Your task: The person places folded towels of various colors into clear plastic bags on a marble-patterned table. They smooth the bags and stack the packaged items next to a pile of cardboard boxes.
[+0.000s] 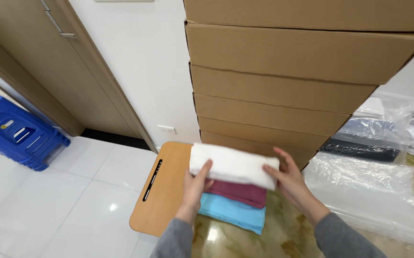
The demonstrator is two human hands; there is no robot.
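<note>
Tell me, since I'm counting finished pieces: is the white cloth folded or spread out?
Folded: the white cloth is a compact rectangle, held by both hands atop the maroon cloth and blue cloth.

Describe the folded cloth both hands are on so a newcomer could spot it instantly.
Find the tall stack of brown cardboard boxes; at its foot, beside a light wooden board, sits a small pile of folded cloths. The one meant is the white folded towel on top, gripped by the left hand and right hand. Below it lie a maroon folded cloth and a sky-blue folded cloth.
</note>
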